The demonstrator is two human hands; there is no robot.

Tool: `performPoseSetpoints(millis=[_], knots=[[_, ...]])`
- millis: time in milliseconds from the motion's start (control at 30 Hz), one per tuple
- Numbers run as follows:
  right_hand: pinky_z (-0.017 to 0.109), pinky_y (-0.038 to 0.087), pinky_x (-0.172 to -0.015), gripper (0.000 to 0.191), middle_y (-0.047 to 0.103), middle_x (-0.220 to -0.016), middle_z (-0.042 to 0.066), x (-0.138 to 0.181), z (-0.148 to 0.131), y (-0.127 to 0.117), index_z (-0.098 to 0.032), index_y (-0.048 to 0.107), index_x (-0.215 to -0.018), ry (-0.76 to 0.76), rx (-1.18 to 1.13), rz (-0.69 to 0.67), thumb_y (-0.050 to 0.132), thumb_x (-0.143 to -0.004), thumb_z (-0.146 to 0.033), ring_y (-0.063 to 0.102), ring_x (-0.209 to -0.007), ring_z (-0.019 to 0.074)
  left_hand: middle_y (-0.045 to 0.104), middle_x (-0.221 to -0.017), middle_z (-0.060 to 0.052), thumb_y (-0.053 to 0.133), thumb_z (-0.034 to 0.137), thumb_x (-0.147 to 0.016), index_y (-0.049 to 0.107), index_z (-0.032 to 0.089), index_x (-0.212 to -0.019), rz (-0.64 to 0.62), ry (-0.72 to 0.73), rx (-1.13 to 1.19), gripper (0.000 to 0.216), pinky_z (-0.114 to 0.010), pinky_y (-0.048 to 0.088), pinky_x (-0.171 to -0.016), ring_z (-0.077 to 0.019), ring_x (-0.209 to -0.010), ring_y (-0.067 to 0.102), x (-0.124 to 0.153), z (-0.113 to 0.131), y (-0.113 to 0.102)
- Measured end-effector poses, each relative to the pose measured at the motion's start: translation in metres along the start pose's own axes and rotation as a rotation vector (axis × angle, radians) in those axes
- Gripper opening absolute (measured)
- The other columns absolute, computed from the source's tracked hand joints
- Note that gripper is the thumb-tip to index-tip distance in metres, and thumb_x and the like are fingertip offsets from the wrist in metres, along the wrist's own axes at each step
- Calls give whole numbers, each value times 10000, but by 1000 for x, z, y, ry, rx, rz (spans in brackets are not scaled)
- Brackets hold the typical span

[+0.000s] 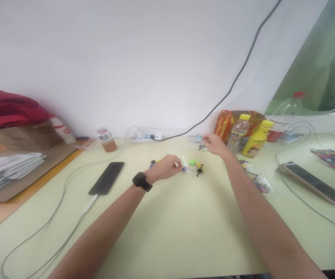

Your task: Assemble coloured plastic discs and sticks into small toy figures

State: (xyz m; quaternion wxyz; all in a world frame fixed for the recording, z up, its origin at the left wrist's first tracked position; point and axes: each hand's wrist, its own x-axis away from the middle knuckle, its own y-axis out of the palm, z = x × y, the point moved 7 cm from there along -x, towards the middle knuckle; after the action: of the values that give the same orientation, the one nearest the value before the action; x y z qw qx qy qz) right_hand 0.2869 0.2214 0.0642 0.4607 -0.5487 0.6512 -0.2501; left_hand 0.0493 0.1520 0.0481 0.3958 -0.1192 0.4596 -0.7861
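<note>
My left hand [165,169], with a black watch [142,181] on its wrist, is curled closed over the middle of the table; whatever its fingertips grip is too small to make out. Right beside those fingertips lie small plastic parts: a bright green piece [192,162], a thin blue piece [188,169] and a black piece [200,170]. Farther back, my right hand [216,145] reaches toward the wall, fingers drawn together next to a small clear packet [195,138]. What it may hold is hidden. Some blue and black parts [152,162] show behind my left hand.
A phone [106,178] on a charging cable lies left, another phone [313,183] right. Bottles stand along the back, including a yellow bottle [257,138] and a tea-coloured bottle [106,140]. Small plastic packets [262,184] lie by my right forearm. A power strip [145,138] sits by the wall.
</note>
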Motion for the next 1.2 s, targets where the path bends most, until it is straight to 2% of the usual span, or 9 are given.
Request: performPoseSetpoints(millis=[133, 233, 400, 533, 667, 767, 933, 1033, 1200], knots=[[254, 527, -878, 216, 757, -1122, 55, 17, -59, 39, -226, 759, -1118, -255, -112, -298, 605, -968, -251, 686, -994, 170, 779, -843, -63, 733, 391, -839, 782, 197, -886, -110, -62, 151, 206, -264, 520, -607, -214, -756, 732, -8, -8, -25], [274, 530, -842, 241, 743, -1168, 75, 35, -88, 64, -236, 762, -1135, -368, -137, -526, 647, -950, -338, 686, -1022, 204, 780, -839, -65, 737, 416, -841, 778, 190, -873, -181, -70, 250, 231, -253, 494, -592, -201, -761, 714, -10, -9, -41], [242, 495, -723, 121, 775, -963, 35, 52, -92, 76, -220, 798, -901, -395, -101, -792, 730, -800, -216, 698, -851, 186, 776, -895, -95, 720, 472, -881, 738, 165, -926, -45, -113, 471, 311, -262, 494, -629, -166, -761, 667, -11, -26, -58], [239, 467, -645, 86, 777, -844, 4, 60, -84, 66, -230, 799, -817, -319, -86, -963, 750, -753, -200, 691, -770, 179, 750, -828, -84, 752, 500, -865, 730, 151, -992, 37, -142, 558, 372, -278, 522, -673, -153, -729, 653, -11, -47, -51], [256, 460, -626, 80, 779, -964, 31, 56, -91, 54, -238, 776, -863, -269, 12, -810, 733, -807, -275, 696, -820, 202, 770, -895, -114, 768, 520, -850, 740, 149, -1058, 41, -196, 514, 427, -279, 546, -671, -186, -792, 706, -11, -61, -44], [265, 476, -668, 135, 764, -1032, 56, 55, -108, 60, -227, 728, -948, -289, -6, -676, 705, -860, -327, 692, -861, 207, 771, -902, -110, 805, 516, -819, 750, 153, -1050, 48, -218, 508, 434, -286, 566, -673, -188, -782, 726, -10, -65, -46], [240, 454, -615, 153, 756, -939, 22, 65, -116, 82, -214, 705, -882, -326, -33, -827, 788, -753, -208, 675, -775, 176, 770, -986, -119, 884, 457, -748, 753, 152, -1044, 42, -219, 584, 446, -350, 613, -798, -236, -902, 763, -8, -65, -51], [244, 446, -614, 179, 756, -947, 25, 63, -108, 71, -215, 712, -866, -319, 5, -840, 829, -734, -245, 667, -780, 179, 772, -964, -127, 899, 447, -737, 752, 140, -1013, 44, -237, 603, 439, -377, 618, -819, -264, -929, 772, -7, -67, -53], [264, 472, -668, 230, 741, -1030, 60, 43, -113, 41, -204, 664, -1028, -247, -142, -422, 723, -877, -367, 673, -833, 181, 781, -844, -118, 882, 468, -752, 756, 141, -972, 113, -265, 541, 414, -333, 591, -711, -219, -768, 757, -10, -64, -54]])
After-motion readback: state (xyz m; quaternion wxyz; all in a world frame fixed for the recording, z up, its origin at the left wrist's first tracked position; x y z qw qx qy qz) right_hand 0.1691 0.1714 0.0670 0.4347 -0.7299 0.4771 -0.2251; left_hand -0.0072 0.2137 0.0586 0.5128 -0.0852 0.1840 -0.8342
